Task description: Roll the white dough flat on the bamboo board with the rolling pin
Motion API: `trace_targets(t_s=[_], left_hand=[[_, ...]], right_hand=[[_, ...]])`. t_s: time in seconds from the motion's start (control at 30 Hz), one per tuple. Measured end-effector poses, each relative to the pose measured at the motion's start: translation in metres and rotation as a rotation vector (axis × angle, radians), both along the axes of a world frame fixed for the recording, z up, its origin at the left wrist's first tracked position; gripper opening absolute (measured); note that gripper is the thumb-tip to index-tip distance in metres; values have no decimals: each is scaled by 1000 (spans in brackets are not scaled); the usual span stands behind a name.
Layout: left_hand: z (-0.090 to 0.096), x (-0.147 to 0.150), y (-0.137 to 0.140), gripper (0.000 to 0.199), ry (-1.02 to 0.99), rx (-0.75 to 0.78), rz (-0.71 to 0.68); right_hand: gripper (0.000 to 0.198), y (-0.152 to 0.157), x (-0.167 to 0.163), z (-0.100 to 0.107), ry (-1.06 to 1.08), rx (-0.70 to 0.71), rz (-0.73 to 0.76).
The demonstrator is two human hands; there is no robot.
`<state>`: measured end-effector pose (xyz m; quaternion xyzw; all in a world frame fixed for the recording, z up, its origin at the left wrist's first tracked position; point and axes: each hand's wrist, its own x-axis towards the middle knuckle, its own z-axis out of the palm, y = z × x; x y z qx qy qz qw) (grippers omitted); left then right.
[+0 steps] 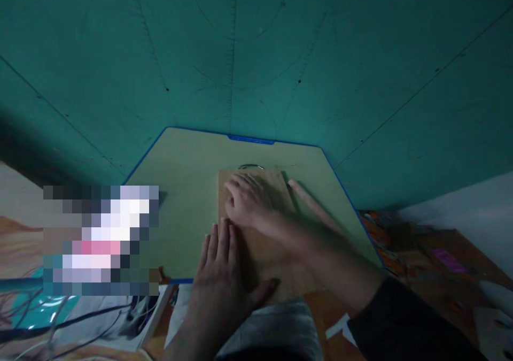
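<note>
A light wooden board lies on a cream-coloured, blue-edged larger board. My left hand rests along the wooden board's left edge, fingers stretched out and thumb spread over its near part. Farther up, my right hand presses down on the wooden board with its fingers curled. Whatever the curled fingers may hold is hidden. A thin metal loop sticks out behind the wooden board's far edge. To the right lies a slim wooden stick, partly covered by my right forearm.
A green wall-like surface with drawn lines rises beyond the blue-edged board. On the left, a bright blurred-out object stands near tangled cables. Clutter with a pink paper lies at right.
</note>
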<state>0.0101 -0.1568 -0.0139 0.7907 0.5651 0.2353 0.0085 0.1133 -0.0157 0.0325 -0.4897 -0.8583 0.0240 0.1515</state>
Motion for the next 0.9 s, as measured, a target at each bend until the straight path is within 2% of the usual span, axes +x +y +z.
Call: trace_targets(t_s=[0.07, 0.13, 0.23, 0.3, 0.37, 0.5, 0.57, 0.67, 0.8, 0.9], left_hand=[[0, 2, 1, 120, 1, 4, 16], [-1, 3, 2, 119, 3, -17, 26], [-3, 4, 5, 121, 2, -76, 35], [-3, 4, 7, 121, -2, -112, 56], [-3, 4, 9, 120, -11, -129, 63], [-4, 5, 10, 124, -46, -131, 33], [-4, 5, 11, 124, -50, -131, 23], [-2, 5, 10, 121, -27, -142, 23], [0, 3, 8, 117, 4, -140, -16], [0, 0, 5, 121, 25, -111, -28]], right_hand=[[25, 27, 10, 0, 20, 1, -9], [31, 44, 25, -3, 50, -1, -80], [42, 48, 50, -12, 106, 21, -36], [47, 33, 67, -15, 165, 7, 82], [49, 5, 85, -13, 214, 11, 167], [35, -57, 105, 4, 212, 123, 186], [25, -75, 97, 11, 171, 177, 115], [25, -74, 62, 12, 65, 227, 31], [13, -39, 5, 6, -31, 153, 70], [12, 1, -13, 3, -18, 75, 27]])
